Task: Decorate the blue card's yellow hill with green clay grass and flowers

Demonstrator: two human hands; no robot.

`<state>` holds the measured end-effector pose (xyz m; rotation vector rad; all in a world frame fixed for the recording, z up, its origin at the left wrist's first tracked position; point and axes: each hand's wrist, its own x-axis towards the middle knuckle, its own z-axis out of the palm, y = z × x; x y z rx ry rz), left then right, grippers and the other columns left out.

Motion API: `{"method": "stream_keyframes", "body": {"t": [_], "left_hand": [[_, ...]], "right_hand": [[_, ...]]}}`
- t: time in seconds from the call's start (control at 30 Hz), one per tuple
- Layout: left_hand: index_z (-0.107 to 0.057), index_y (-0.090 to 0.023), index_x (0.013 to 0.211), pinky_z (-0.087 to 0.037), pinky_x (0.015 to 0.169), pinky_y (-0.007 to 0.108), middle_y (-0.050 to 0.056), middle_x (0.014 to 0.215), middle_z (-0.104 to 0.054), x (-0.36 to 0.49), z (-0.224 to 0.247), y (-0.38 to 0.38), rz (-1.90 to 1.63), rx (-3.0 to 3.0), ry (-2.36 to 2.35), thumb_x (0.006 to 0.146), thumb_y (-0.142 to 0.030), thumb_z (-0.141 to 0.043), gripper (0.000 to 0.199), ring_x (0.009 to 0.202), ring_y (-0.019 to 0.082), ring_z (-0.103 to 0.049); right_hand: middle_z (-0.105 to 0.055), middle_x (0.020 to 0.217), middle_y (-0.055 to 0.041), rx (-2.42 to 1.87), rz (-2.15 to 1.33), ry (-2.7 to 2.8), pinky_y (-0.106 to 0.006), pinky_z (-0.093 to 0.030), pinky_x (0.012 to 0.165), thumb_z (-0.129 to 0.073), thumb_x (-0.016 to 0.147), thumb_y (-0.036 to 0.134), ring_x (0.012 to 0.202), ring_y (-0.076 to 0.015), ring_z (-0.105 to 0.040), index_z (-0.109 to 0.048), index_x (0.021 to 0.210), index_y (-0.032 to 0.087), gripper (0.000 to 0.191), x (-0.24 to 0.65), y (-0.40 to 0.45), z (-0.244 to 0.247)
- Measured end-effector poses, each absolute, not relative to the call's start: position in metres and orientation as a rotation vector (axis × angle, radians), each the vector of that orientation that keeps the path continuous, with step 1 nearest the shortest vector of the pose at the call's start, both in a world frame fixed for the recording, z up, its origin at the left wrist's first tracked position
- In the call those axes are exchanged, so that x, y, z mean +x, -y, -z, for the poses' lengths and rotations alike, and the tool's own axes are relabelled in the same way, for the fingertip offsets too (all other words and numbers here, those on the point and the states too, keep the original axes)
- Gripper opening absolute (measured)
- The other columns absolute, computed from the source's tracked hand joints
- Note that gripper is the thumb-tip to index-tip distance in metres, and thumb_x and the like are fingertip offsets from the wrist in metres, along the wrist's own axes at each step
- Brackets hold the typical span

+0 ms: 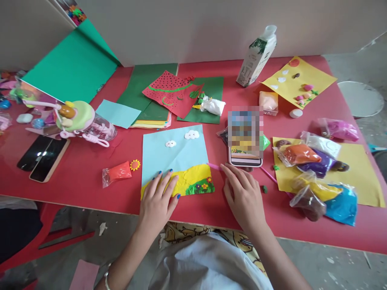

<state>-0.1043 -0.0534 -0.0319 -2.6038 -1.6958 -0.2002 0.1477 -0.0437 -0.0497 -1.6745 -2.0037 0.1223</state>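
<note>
My left hand (159,199) lies with fingers spread on the lower left of a light blue sheet (157,157), over its yellow clay strip (187,177). White clay clouds (191,135) sit near the sheet's top, and small flowers on green clay (199,187) fill its lower right corner. My right hand (244,195) rests on the red table just right of the sheet, fingers slightly apart. Its fingertips are near a pink tool (214,166); whether they touch it is unclear. Above that hand stands a phone (245,162), its screen partly blurred.
Clay packets (302,155) lie on a yellow sheet (367,173) at right. An orange-red packet (119,172) and a sun-shaped flower (135,165) are at left. A carton (256,56) stands at the back; a pink bottle (101,129) and phones (45,159) are farther left.
</note>
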Motion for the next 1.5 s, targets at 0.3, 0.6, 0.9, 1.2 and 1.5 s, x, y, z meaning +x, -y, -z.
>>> {"method": "stream_keyframes", "body": {"t": [0.3, 0.6, 0.9, 1.2, 1.5], "left_hand": [[-0.059, -0.022, 0.130, -0.046, 0.075, 0.033, 0.006, 0.115, -0.070, -0.076, 0.014, 0.064, 0.246, -2.802, 1.610, 0.097, -0.020, -0.041, 0.038, 0.086, 0.019, -0.062], [-0.038, -0.018, 0.147, -0.028, 0.119, 0.046, 0.008, 0.149, -0.049, -0.064, 0.022, 0.013, 0.237, -3.095, 1.274, 0.092, -0.045, -0.059, 0.065, 0.144, 0.027, -0.036], [-0.037, -0.020, 0.150, -0.030, 0.116, 0.047, 0.008, 0.154, -0.043, -0.045, 0.033, 0.004, 0.052, -2.990, 1.387, 0.083, -0.066, -0.060, 0.085, 0.143, 0.031, -0.034], [-0.033, -0.015, 0.153, -0.038, 0.105, 0.048, 0.012, 0.150, -0.046, -0.029, 0.034, 0.005, 0.035, -2.860, 1.495, 0.082, -0.074, -0.052, 0.094, 0.133, 0.035, -0.043], [-0.031, -0.011, 0.153, -0.036, 0.107, 0.055, 0.011, 0.156, -0.038, -0.029, 0.035, 0.014, -0.011, -2.829, 1.521, 0.090, -0.069, -0.042, 0.086, 0.138, 0.037, -0.038]], "right_hand": [[-0.069, 0.096, -0.0093, -1.904, -0.086, 2.017, -0.036, -0.041, 0.071, -0.043, 0.098, 0.025, 0.083, -0.0238, -0.060, -0.063, 0.111, 0.018, 0.026, 0.168, 0.055, 0.039], [-0.064, 0.090, -0.0086, -1.966, -0.330, 1.909, -0.030, -0.041, 0.060, -0.040, 0.093, 0.023, 0.077, -0.0223, -0.062, -0.053, 0.112, 0.017, 0.024, 0.179, 0.067, 0.037], [-0.057, 0.074, -0.0038, -2.000, -0.281, 1.946, -0.029, -0.038, 0.056, -0.040, 0.089, 0.026, 0.061, -0.0188, -0.055, -0.049, 0.082, 0.022, 0.012, 0.179, 0.063, 0.036], [-0.065, 0.076, -0.0007, -1.863, -0.207, 1.782, -0.022, -0.041, 0.052, -0.043, 0.097, 0.026, 0.057, -0.0120, -0.058, -0.057, 0.095, 0.021, 0.014, 0.161, 0.069, 0.011], [-0.056, 0.079, -0.0021, -1.765, -0.126, 2.053, -0.022, -0.046, 0.063, -0.033, 0.101, 0.019, 0.067, -0.0124, -0.056, -0.051, 0.142, 0.024, 0.045, 0.132, 0.057, 0.032]]}}
